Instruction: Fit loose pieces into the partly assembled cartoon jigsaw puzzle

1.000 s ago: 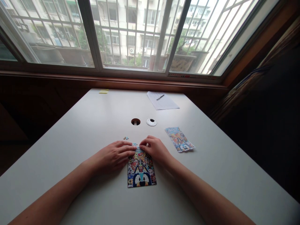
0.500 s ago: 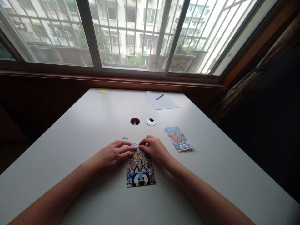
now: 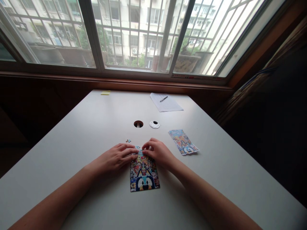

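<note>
A colourful jigsaw puzzle (image 3: 145, 174) with a blue cartoon dog at its near end lies flat on the white table (image 3: 115, 204). My left hand (image 3: 120, 156) rests along its upper left side, fingers stretched out, the tips on the puzzle's far part. At the upper right edge is my right hand (image 3: 154, 149), its thumb and fingertips bent together over the puzzle; what sits between them, if anything, is too small to make out. A few loose puzzle pieces (image 3: 128, 141) lie just beyond my left fingers.
To the right lies a printed picture sheet (image 3: 183, 142) with the same dog design. Farther back are a round cable hole (image 3: 138, 124), its white cover (image 3: 154, 124), papers (image 3: 165, 103) with a pen (image 3: 163, 99), and a yellow sticky note (image 3: 105, 93). A barred window (image 3: 134, 38) stands behind.
My left fingertips have drawn back very slightly to the left on the puzzle. The right hand looks almost still, and the loose pieces stay where they were.
</note>
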### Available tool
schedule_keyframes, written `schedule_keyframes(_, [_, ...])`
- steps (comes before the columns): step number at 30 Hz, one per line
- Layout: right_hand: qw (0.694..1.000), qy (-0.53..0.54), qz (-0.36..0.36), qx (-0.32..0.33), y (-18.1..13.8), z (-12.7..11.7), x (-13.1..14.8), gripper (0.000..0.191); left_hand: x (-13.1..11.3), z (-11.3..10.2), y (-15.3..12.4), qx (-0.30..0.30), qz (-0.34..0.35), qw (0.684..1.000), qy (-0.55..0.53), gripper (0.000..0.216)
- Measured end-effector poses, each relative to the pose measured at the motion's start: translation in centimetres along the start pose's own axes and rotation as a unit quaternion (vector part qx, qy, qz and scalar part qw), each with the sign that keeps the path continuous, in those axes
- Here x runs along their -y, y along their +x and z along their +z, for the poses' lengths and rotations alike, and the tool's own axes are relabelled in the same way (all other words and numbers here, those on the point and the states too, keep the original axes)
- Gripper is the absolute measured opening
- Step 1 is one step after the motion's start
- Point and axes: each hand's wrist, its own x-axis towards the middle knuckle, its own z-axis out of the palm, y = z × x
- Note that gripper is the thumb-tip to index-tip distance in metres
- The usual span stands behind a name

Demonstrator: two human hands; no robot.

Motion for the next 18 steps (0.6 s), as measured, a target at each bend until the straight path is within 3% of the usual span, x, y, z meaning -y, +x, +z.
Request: schedule_keyframes(18, [0.999, -0.008, 0.023, 0.023, -0.39, 0.42, 0.01, 0.011, 0.10, 0.09, -0.02, 0.020, -0.004, 1.000, 0.014, 0.036])
